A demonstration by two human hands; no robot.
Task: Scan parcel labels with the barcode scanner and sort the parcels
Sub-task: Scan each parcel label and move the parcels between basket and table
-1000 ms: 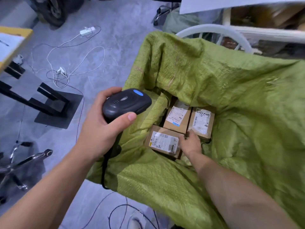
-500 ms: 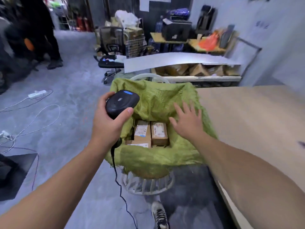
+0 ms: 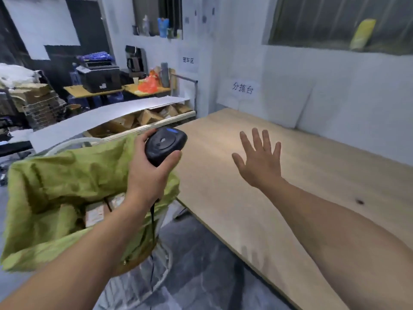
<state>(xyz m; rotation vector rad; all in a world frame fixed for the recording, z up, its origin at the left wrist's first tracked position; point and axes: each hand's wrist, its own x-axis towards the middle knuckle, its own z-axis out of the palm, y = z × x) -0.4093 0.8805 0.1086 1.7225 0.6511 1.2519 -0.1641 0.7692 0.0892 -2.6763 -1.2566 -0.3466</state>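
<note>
- Left hand [image 3: 147, 175] grasps the barcode scanner [image 3: 164, 144] at frame centre, as before.
- Right hand [image 3: 259, 159], earlier at the green sack [image 3: 67, 175], is now over the wooden table [image 3: 301, 198] at centre right, fingers spread, holding nothing.
- Parcels [image 3: 96, 213] remain inside the sack, lower left.

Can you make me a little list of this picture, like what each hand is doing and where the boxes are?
left hand: grips the black scanner over the green sack
right hand: open, fingers spread, holds nothing, over the table
parcels: small cardboard boxes down inside the green sack; labels too blurred to read
table: pale wood, to the right of the green sack
cable: hangs down from the scanner
</note>
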